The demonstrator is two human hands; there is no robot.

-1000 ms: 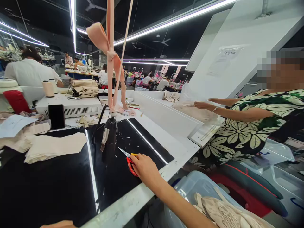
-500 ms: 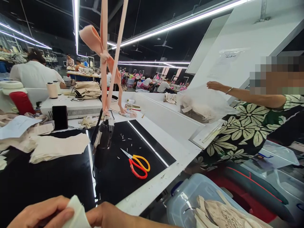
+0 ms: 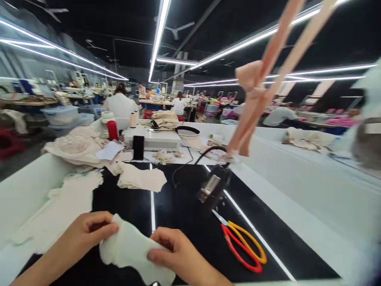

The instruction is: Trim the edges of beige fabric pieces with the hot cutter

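Observation:
Both my hands grip one small cream fabric piece (image 3: 131, 248) low over the black table top (image 3: 181, 210). My left hand (image 3: 85, 234) pinches its left edge and my right hand (image 3: 178, 256) holds its right side. Scissors (image 3: 242, 242) with a red and a yellow handle lie flat on the black surface just right of my right hand, apart from it. A dark tool (image 3: 212, 186) hangs above the table from peach fabric straps (image 3: 258, 95).
Stacks of cream fabric (image 3: 139, 180) lie at the left and middle of the table, with a black phone (image 3: 138, 147), a white machine box (image 3: 154, 139) and thread cones (image 3: 132, 119) behind. A white ledge (image 3: 297, 186) runs along the right. Other people sit at distant tables.
My right hand left the scissors on the table and joined my left hand on the cream fabric piece. The view swung left, away from the person in the floral top.

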